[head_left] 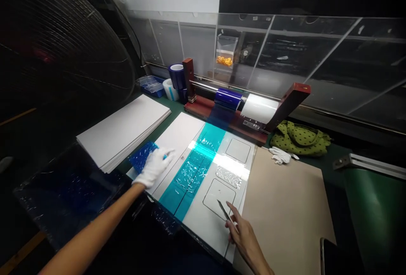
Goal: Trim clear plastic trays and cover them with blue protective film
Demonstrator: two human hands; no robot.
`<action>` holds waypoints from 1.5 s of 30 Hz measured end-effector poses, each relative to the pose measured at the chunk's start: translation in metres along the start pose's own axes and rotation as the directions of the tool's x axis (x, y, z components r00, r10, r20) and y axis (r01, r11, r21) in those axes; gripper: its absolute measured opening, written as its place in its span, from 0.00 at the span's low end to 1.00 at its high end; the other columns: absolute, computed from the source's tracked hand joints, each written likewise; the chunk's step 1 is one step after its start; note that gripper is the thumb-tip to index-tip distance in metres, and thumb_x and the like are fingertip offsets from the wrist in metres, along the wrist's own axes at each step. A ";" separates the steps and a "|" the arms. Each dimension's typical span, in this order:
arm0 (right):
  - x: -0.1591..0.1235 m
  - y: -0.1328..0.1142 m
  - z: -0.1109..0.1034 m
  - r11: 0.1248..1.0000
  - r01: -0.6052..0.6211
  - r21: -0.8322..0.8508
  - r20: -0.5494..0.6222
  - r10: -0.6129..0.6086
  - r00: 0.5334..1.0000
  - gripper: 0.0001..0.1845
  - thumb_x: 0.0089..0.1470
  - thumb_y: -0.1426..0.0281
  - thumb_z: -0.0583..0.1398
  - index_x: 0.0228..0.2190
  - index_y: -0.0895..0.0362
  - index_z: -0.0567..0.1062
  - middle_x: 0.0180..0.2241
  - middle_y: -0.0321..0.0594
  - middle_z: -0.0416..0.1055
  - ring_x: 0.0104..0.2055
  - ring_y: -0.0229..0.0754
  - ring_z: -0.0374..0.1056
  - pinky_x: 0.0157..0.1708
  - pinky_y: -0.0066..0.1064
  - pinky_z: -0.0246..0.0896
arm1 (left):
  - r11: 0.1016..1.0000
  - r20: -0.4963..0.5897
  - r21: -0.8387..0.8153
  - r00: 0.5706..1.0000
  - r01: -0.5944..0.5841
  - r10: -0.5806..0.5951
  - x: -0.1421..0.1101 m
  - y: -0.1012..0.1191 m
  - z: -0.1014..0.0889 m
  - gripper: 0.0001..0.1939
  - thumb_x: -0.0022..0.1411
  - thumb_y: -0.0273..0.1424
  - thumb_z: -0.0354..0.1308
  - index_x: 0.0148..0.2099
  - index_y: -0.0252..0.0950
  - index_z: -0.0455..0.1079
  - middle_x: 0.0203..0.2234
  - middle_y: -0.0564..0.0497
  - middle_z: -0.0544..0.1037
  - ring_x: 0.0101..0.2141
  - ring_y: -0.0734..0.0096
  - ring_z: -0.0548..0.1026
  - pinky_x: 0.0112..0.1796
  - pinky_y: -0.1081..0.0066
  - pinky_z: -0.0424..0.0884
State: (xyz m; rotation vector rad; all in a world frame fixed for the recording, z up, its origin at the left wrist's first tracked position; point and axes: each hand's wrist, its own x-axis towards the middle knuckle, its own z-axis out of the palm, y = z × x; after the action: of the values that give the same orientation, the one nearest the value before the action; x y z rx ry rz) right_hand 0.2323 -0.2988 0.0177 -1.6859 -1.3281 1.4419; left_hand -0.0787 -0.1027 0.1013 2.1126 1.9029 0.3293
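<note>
A person's two hands reach over a green worktable [118, 118] from the near side. The left hand [156, 166], in a white glove, is over the left side of a white sheet [177, 133], its fingers stretching toward the right; a piece of blue film [141, 156] lies just beside it, and a small blue bit shows at the fingertips, though whether they pinch it I cannot tell. The bare right hand [242, 230] pinches a slim pointed tool [226, 213], index finger extended, the tip above a rounded black outline [212, 180] on the sheet. A teal-looking strip of clear film [190, 175], wrinkled in places, runs down the sheet from a blue roll [228, 98] on a rod between two dark red posts [189, 78]. A white roll [260, 108] sits just right of the blue one. Left of the sheet is a stack of white paper [127, 129]; to the right, a tan board [285, 199], a loose white glove [280, 155] and a green dotted cloth bag [298, 139].
</note>
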 end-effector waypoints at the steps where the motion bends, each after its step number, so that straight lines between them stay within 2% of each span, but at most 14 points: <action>1: 0.005 -0.011 0.010 0.988 0.091 -0.128 0.028 -0.088 0.996 0.28 0.57 0.62 0.50 0.59 0.51 0.58 0.27 0.36 0.68 0.23 0.38 0.66 0.28 0.30 0.63 | 1.000 0.024 0.013 1.000 0.013 -0.013 -0.024 -0.009 0.003 0.16 0.65 0.40 0.49 0.49 0.39 0.69 0.42 0.49 0.75 0.41 0.69 0.72 0.44 0.65 0.69; 3: 0.016 -0.032 0.032 0.899 0.244 -0.363 0.118 -0.216 0.969 0.28 0.58 0.71 0.47 0.60 0.51 0.58 0.30 0.39 0.71 0.28 0.39 0.67 0.32 0.29 0.62 | 0.995 0.046 0.065 0.996 0.073 -0.076 -0.072 -0.026 0.016 0.16 0.66 0.38 0.46 0.48 0.41 0.72 0.37 0.49 0.76 0.38 0.68 0.73 0.41 0.68 0.68; 4: 0.022 -0.041 0.044 0.837 0.287 -0.466 0.166 -0.236 0.957 0.29 0.57 0.74 0.46 0.60 0.50 0.58 0.32 0.40 0.72 0.30 0.40 0.67 0.33 0.29 0.61 | 0.991 0.052 0.094 0.993 0.098 -0.103 -0.093 -0.034 0.024 0.17 0.66 0.37 0.45 0.48 0.40 0.72 0.37 0.48 0.76 0.36 0.67 0.73 0.40 0.68 0.68; 6: 0.035 -0.057 0.066 0.708 0.314 -0.632 0.237 -0.210 0.949 0.32 0.56 0.79 0.45 0.60 0.50 0.58 0.35 0.42 0.73 0.30 0.40 0.68 0.31 0.27 0.58 | 0.981 0.055 0.149 0.989 0.127 -0.136 -0.127 -0.045 0.042 0.18 0.64 0.38 0.47 0.52 0.40 0.70 0.36 0.47 0.75 0.34 0.64 0.71 0.36 0.66 0.67; 8: 0.048 -0.069 0.086 0.599 0.320 -0.734 0.272 -0.171 0.947 0.32 0.56 0.80 0.45 0.60 0.49 0.57 0.37 0.43 0.73 0.29 0.40 0.68 0.28 0.26 0.55 | 0.972 0.050 0.194 0.988 0.135 -0.147 -0.144 -0.051 0.059 0.20 0.64 0.39 0.46 0.55 0.40 0.68 0.37 0.44 0.73 0.34 0.61 0.70 0.34 0.65 0.66; 11: 0.064 -0.083 0.109 0.505 0.321 -0.801 0.291 -0.139 0.946 0.31 0.58 0.79 0.45 0.60 0.47 0.57 0.38 0.42 0.73 0.31 0.40 0.69 0.28 0.26 0.54 | 0.969 0.054 0.224 0.991 0.108 -0.123 -0.147 -0.054 0.077 0.21 0.64 0.40 0.47 0.58 0.45 0.65 0.39 0.43 0.72 0.34 0.60 0.68 0.33 0.64 0.64; 15: 0.082 -0.098 0.129 0.433 0.338 -0.836 0.311 -0.133 0.941 0.29 0.59 0.78 0.44 0.59 0.47 0.59 0.39 0.42 0.73 0.34 0.41 0.70 0.28 0.27 0.54 | 0.975 0.064 0.217 0.996 0.054 -0.070 -0.138 -0.057 0.090 0.21 0.63 0.42 0.47 0.59 0.54 0.62 0.40 0.44 0.71 0.36 0.58 0.69 0.36 0.62 0.63; 23: 0.107 -0.113 0.156 0.364 0.358 -0.860 0.344 -0.106 0.933 0.25 0.63 0.73 0.43 0.58 0.45 0.59 0.40 0.43 0.72 0.36 0.42 0.71 0.31 0.28 0.57 | 0.982 0.077 0.183 0.995 0.044 -0.059 -0.139 -0.069 0.102 0.22 0.64 0.40 0.46 0.59 0.55 0.60 0.44 0.40 0.71 0.41 0.52 0.68 0.40 0.56 0.61; 27: 0.111 -0.114 0.158 0.342 0.360 -0.868 0.354 -0.083 0.932 0.26 0.63 0.74 0.43 0.59 0.46 0.59 0.40 0.44 0.72 0.36 0.43 0.71 0.32 0.28 0.57 | 0.991 0.094 0.119 0.993 0.061 -0.072 -0.138 -0.071 0.101 0.22 0.63 0.40 0.48 0.59 0.56 0.60 0.45 0.41 0.71 0.41 0.53 0.68 0.40 0.56 0.60; 31: 0.107 -0.109 0.148 0.331 0.350 -0.876 0.348 -0.067 0.935 0.27 0.62 0.76 0.42 0.59 0.46 0.59 0.40 0.45 0.72 0.37 0.44 0.71 0.32 0.29 0.57 | 0.994 0.089 0.012 0.990 0.112 -0.113 -0.139 -0.070 0.099 0.21 0.61 0.40 0.51 0.57 0.55 0.63 0.47 0.43 0.71 0.45 0.51 0.66 0.43 0.55 0.59; 35: 0.093 -0.100 0.132 0.335 0.333 -0.881 0.342 -0.035 0.939 0.27 0.62 0.76 0.41 0.58 0.45 0.61 0.39 0.43 0.73 0.36 0.43 0.70 0.31 0.28 0.55 | 0.957 0.055 -0.145 0.967 0.253 -0.248 -0.144 -0.079 0.093 0.25 0.59 0.43 0.53 0.58 0.46 0.64 0.48 0.42 0.69 0.44 0.51 0.66 0.44 0.55 0.60; 38: 0.079 -0.092 0.118 0.340 0.311 -0.887 0.331 0.000 0.944 0.28 0.61 0.76 0.42 0.58 0.45 0.60 0.40 0.43 0.73 0.35 0.43 0.70 0.30 0.28 0.54 | 0.860 0.062 -0.298 0.907 0.415 -0.417 -0.153 -0.094 0.089 0.30 0.57 0.49 0.53 0.55 0.34 0.65 0.48 0.37 0.68 0.45 0.50 0.67 0.43 0.56 0.62; 40: 0.070 -0.088 0.108 0.345 0.295 -0.891 0.322 0.023 0.946 0.28 0.60 0.76 0.43 0.59 0.46 0.60 0.40 0.44 0.73 0.35 0.42 0.70 0.31 0.28 0.54 | 0.763 0.140 -0.423 0.867 0.489 -0.479 -0.162 -0.103 0.088 0.30 0.56 0.52 0.51 0.50 0.33 0.68 0.42 0.40 0.72 0.41 0.55 0.70 0.40 0.61 0.65; 45: 0.043 -0.082 0.083 0.361 0.259 -0.896 0.299 0.057 0.953 0.29 0.58 0.79 0.43 0.57 0.48 0.64 0.39 0.46 0.74 0.34 0.43 0.71 0.30 0.28 0.54 | 0.513 0.377 -0.657 0.830 0.553 -0.412 -0.180 -0.105 0.091 0.32 0.53 0.57 0.50 0.41 0.34 0.74 0.27 0.50 0.74 0.27 0.68 0.69 0.31 0.69 0.66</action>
State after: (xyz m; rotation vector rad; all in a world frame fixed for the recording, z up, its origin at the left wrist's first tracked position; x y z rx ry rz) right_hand 0.1246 -0.2452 0.0492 -1.9646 -2.7485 0.8092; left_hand -0.1639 -0.2770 -0.0181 0.9702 1.7241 0.6380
